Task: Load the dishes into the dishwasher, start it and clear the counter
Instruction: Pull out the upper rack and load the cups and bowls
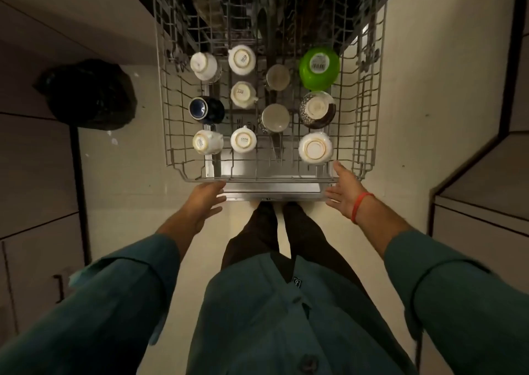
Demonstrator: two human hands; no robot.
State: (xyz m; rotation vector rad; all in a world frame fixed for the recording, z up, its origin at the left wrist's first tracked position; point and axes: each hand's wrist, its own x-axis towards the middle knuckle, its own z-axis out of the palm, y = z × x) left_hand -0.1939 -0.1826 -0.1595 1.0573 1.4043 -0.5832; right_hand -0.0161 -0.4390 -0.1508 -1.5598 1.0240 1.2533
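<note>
The dishwasher's upper wire rack [369, 134] is pulled out in front of me. Upside-down dishes fill it: several white cups [242, 60], a dark blue mug [204, 110], two steel cups [275, 117], a green bowl [319, 67], a patterned bowl [317, 110] and a white bowl [315, 148]. My left hand [204, 200] is at the rack's front rail on the left, fingers apart and empty. My right hand [345, 187], with a red wrist band, is at the front right corner, also spread and empty. Whether either hand touches the rail is unclear.
The open dishwasher door [272, 190] lies below the rack, just ahead of my feet. A full black rubbish bag [91, 94] sits on the floor at the left. Cabinet fronts [37, 191] flank the narrow pale floor on both sides.
</note>
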